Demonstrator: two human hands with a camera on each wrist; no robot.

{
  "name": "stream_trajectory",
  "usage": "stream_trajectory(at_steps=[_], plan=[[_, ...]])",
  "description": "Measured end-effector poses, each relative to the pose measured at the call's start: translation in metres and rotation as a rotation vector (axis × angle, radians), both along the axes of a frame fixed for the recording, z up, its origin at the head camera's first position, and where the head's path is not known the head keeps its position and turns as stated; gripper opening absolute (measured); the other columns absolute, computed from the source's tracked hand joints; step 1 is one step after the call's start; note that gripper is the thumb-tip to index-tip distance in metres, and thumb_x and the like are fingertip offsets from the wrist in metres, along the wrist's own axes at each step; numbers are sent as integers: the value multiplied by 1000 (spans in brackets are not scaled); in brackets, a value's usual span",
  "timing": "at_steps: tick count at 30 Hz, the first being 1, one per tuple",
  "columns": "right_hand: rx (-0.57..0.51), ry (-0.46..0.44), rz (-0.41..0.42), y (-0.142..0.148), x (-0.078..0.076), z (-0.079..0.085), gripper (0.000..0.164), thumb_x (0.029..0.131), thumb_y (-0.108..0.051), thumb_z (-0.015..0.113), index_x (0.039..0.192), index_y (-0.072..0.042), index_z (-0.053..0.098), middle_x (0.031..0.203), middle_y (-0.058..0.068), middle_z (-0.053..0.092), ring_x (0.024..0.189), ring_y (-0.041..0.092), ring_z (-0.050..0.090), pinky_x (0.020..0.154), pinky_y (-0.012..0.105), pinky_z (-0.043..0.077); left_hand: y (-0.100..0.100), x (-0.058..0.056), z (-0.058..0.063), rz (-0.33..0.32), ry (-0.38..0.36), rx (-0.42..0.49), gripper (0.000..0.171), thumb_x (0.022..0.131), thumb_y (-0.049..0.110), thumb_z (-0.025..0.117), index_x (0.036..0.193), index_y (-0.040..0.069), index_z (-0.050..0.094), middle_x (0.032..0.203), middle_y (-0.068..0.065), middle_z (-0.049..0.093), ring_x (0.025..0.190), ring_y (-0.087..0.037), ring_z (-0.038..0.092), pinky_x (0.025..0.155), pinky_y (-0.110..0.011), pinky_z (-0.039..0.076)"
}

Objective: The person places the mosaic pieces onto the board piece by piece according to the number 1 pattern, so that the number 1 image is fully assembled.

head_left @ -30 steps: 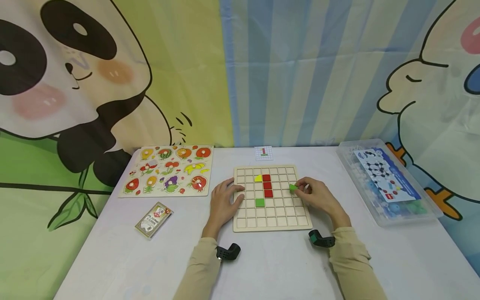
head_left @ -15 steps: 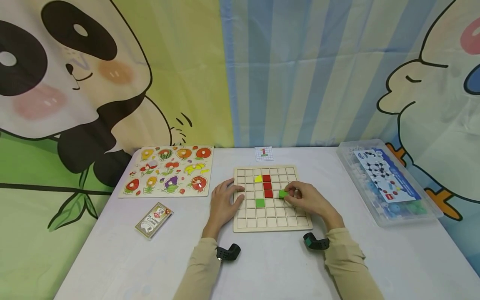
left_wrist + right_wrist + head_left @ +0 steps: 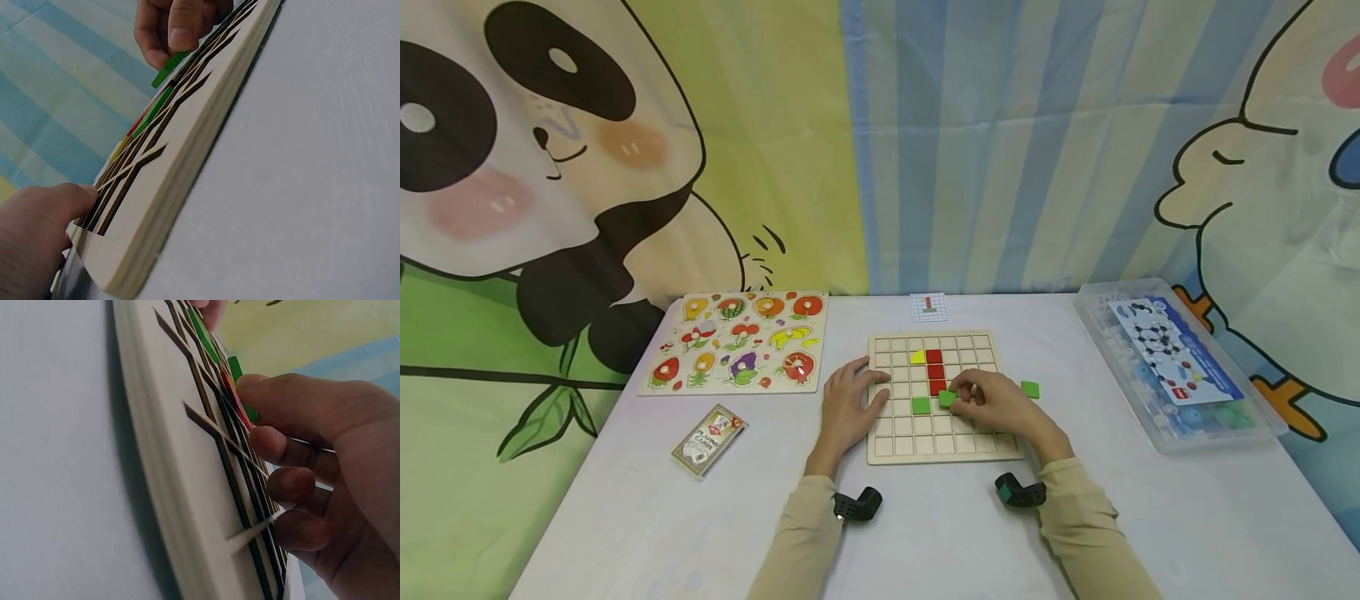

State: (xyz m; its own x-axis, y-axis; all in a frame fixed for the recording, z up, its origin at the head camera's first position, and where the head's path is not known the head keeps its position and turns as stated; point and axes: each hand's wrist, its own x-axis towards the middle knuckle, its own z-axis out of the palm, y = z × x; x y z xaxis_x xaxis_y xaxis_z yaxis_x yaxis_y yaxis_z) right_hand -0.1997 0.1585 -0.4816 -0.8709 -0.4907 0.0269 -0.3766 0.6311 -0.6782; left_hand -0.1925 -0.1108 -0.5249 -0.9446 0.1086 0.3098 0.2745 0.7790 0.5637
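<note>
A pale wooden grid board lies on the table, holding a yellow tile, a column of red tiles and a green tile. My right hand pinches a second green tile between thumb and forefinger, close over the cell right of the seated green one and just below the reds. In the left wrist view this held green tile tilts above the grid. My left hand rests at the board's left edge, thumb on the rim; its other fingers are mostly hidden there.
Another green tile lies on the table right of the board. Behind the board is a small pattern card. A fruit puzzle and playing-card box lie left; a clear plastic case stands right.
My right hand has carried the pinched green tile left and toward me, from the board's right side to below the red column. A loose green tile shows where the hand was. The left hand stays put.
</note>
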Motion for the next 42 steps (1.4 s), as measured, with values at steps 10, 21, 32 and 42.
stream_trajectory(at_steps=[10,21,32,42], plan=[[40,15,17,-10,4,2,23,84,-25,71,101,-13,63,78,-7,54,64,7,46,59,21,40,0,1,2,-7,-3,5,18,88,29,64,105,25,68,140,-8,49,133,-31,40,111,-53,25],[73,17,7,-12,3,1,21,84,-26,71,100,-15,63,77,-8,53,65,8,47,60,21,41,0,-1,0,-3,-6,2,19,88,31,64,106,26,68,141,-8,48,134,-29,39,111,-52,25],[70,21,9,-11,4,3,21,84,-26,71,100,-15,63,77,-8,54,65,8,46,60,21,41,0,0,0,-7,10,-1,19,87,30,64,105,25,68,140,-8,49,133,-30,40,111,-53,26],[-1,23,3,-1,1,1,18,87,-24,67,102,-15,64,82,-6,58,68,8,50,61,21,44,-1,0,1,-4,-7,2,19,88,31,64,106,26,68,141,-7,49,134,-29,40,111,-52,25]])
